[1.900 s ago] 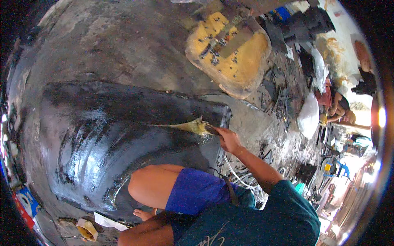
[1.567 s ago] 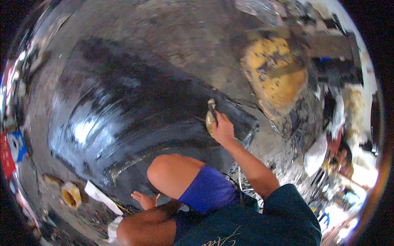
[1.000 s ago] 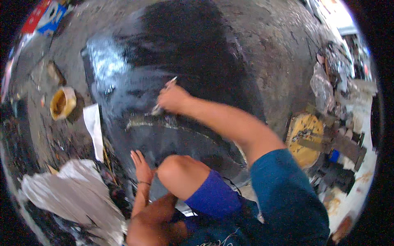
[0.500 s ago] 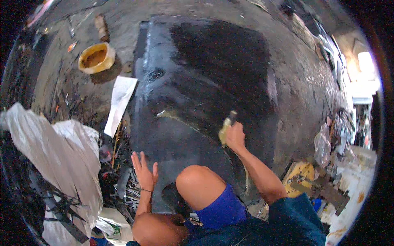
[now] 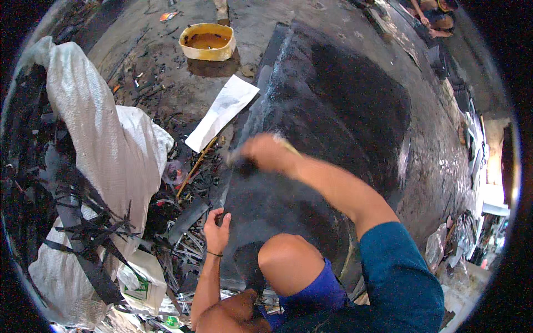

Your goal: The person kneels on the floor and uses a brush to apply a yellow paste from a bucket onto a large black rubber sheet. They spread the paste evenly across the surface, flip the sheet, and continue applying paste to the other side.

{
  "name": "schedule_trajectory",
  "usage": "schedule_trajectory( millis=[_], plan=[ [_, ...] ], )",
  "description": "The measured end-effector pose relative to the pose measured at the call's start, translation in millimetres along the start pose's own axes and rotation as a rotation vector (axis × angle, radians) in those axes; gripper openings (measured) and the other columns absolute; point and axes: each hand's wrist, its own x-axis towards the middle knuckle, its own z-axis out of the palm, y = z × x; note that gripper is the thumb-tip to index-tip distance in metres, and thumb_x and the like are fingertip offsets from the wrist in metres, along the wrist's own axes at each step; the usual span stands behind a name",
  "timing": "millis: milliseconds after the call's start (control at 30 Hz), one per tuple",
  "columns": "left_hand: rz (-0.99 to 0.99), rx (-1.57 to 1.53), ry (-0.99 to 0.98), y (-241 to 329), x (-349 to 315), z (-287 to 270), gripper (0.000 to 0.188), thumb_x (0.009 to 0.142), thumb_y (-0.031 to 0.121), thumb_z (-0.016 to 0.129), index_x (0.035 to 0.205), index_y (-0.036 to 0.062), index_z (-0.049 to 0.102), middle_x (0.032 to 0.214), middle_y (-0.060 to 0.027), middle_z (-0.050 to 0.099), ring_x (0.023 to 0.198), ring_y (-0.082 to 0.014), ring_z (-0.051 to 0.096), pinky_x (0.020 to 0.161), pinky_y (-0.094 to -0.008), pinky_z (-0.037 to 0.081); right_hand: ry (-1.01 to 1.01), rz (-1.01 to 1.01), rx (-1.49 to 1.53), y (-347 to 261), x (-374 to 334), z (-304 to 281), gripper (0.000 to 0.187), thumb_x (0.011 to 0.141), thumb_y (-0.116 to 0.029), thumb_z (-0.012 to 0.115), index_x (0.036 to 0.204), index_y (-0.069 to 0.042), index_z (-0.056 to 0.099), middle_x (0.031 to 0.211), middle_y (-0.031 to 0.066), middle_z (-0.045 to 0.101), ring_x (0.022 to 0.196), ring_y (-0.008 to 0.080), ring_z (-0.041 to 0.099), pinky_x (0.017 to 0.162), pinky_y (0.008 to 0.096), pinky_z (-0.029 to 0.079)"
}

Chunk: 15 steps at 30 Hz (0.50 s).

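A large black sheet, likely rubber, lies on the ground before my bent knee. My right hand reaches across to its left part, wrapped round a brush-like tool. Motion smears hand and tool, and the palm hides most of the tool; only a pale handle end and a blurred tip show. Closer to me, my left hand is at the sheet's left edge, thumb and fingers bent round that edge. A pale wet-looking streak runs along the sheet's left side.
A yellow tub with brown liquid stands beyond a white strip. To the left are a pale woven sack, black strips and a thin stick. Another person sits at the far right.
My right hand has swept left across the sheet with the tool. My left hand has gone from stretched fingers to bent ones at the edge. The view has turned.
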Motion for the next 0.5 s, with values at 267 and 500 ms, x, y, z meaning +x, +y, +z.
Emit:
schedule_trajectory(
  millis=[267,500],
  plan=[
    [-0.022,0.135,0.072,-41.0,-31.2,1.1,0.044,0.086,0.032,0.070,0.110,-0.0031,0.057,0.095,-0.0241,0.066,0.089,-0.0402,0.065,0.078,-0.0430,0.050,0.079,0.107,-0.003,22.0,-26.6,-45.5,0.023,0.084,-0.016,0.054,0.104,-0.013,0.064,0.100,0.0084,0.063,0.096,0.0301,0.062,0.083,0.0480,0.048],
    [-0.047,0.127,-0.012,-45.8,-26.9,1.2,0.044,0.085,0.026,0.073,0.111,-0.0051,0.057,0.098,-0.0173,0.067,0.090,-0.0270,0.064,0.082,-0.0364,0.049,-0.225,-0.020,-0.101,56.3,-192.1,0.5,0.034,0.088,-0.017,0.052,0.121,-0.024,0.056,0.110,0.0019,0.061,0.105,0.0212,0.059,0.086,0.0474,0.044]
  ],
)
